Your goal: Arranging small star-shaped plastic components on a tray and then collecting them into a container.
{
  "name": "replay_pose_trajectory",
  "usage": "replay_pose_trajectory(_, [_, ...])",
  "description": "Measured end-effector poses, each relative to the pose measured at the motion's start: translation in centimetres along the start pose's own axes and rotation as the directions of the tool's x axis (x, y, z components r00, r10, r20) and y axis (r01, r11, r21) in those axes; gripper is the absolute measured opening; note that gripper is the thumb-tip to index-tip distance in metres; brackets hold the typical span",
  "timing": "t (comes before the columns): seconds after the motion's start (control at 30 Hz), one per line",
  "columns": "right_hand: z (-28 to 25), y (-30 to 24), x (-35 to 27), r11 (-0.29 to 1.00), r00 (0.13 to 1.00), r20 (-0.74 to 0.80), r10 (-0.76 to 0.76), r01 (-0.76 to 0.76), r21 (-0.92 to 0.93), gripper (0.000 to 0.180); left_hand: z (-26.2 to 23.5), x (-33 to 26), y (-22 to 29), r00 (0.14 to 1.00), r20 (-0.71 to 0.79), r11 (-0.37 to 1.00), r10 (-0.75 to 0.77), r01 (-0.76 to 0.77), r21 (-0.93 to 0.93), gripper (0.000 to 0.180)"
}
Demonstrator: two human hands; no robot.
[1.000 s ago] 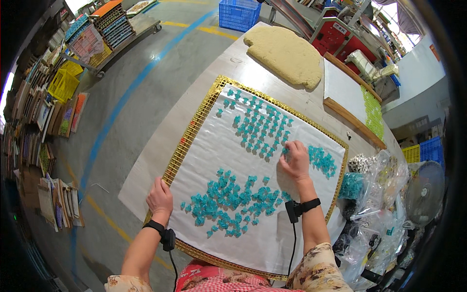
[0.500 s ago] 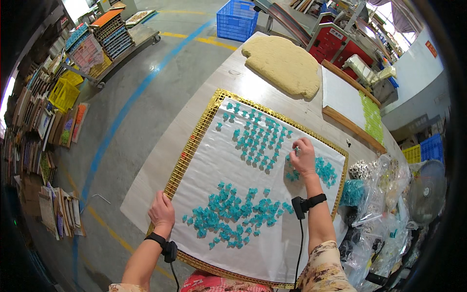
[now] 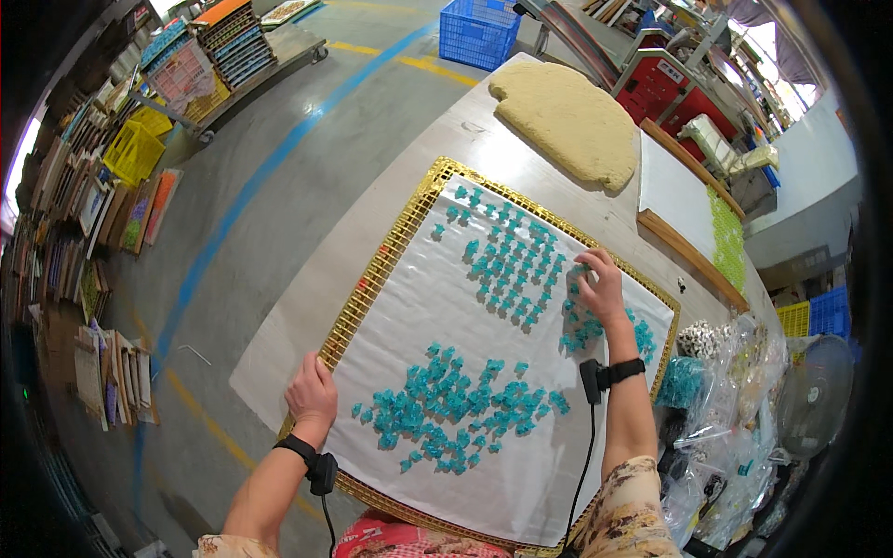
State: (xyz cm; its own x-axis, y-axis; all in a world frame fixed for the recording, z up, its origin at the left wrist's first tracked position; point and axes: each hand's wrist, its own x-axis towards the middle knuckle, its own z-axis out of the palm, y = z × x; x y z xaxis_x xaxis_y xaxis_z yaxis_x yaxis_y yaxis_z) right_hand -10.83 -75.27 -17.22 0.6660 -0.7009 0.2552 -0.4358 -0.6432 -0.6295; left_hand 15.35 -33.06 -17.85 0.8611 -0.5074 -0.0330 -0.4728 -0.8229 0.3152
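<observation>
A gold, grid-edged tray lined with a white sheet lies tilted across the table. My left hand is closed on its left rim. Small teal pieces stand spaced in rows on the upper sheet, while a loose heap of teal pieces covers the lower part. On the right side is another cluster of teal pieces, partly behind my right arm. My right hand is just right of the rows, thumb and fingers pinched together; whatever is between the fingertips is too small to make out.
Behind the tray, a slab of yellowish dough-like material rests on the table. A wood-edged white board with green pieces lies to its right. Clear plastic bags crowd the right side. Stacked frames and a blue crate stand on the floor.
The view has shifted slightly, so the scene sits a little further right. My right hand is still pinched beside the rows, slightly higher up the sheet; my left stays on the rim.
</observation>
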Motion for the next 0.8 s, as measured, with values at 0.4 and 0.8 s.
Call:
replay_pose_trajectory(0.4, [1.5,-0.6,-0.2,0.993,0.998,-0.010,0.070,-0.068,0.098,0.023,0.0,-0.1,0.1,1.000,-0.012,1.000,-0.017,0.017,0.002,0.023])
replay_pose_trajectory(0.8, [2.0,-4.1,-2.3,0.988,0.989,0.009,-0.146,0.146,-0.049,0.030,0.2,-0.1,0.1,0.999,-0.025,0.999,-0.028,0.028,0.016,0.022])
